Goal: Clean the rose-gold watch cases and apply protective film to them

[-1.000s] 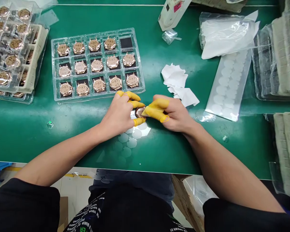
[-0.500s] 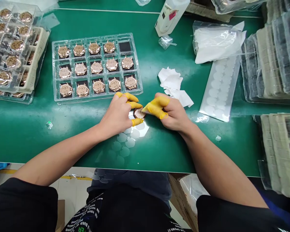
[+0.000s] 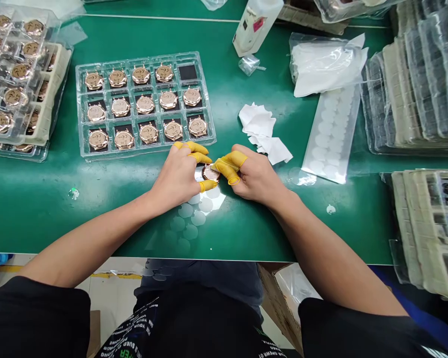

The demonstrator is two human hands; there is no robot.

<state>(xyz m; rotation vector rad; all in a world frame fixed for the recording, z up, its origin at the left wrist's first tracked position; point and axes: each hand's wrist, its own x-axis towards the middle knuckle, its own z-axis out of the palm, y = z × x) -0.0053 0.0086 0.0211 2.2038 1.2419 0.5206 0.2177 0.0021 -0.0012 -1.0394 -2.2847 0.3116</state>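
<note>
A rose-gold watch case (image 3: 210,173) lies back side up on the table, between my hands. My left hand (image 3: 181,171), with yellow finger cots on its fingers, grips the case from the left between thumb and fingers. Yellow-cotted too, my right hand (image 3: 248,174) is closed in a pinch, its fingertips at the case back. A small pale bit shows at those fingertips, too hidden to name. Below the case lies a clear sheet with round film stickers (image 3: 197,218). Behind my left hand stands a clear tray (image 3: 145,149) of similar watch cases; its back right compartment holds only a black pad.
Stacked trays of watch cases (image 3: 45,109) stand at left. Crumpled white wipes (image 3: 261,124), a sticker sheet (image 3: 330,134), a bag of white sheets (image 3: 321,69) and a white bottle (image 3: 256,30) lie beyond my right hand. Tray stacks (image 3: 414,94) line the right side.
The whole view has shifted slightly. My right fingertips have come further over the watch case back, covering more of its right part. My left hand keeps its grip.
</note>
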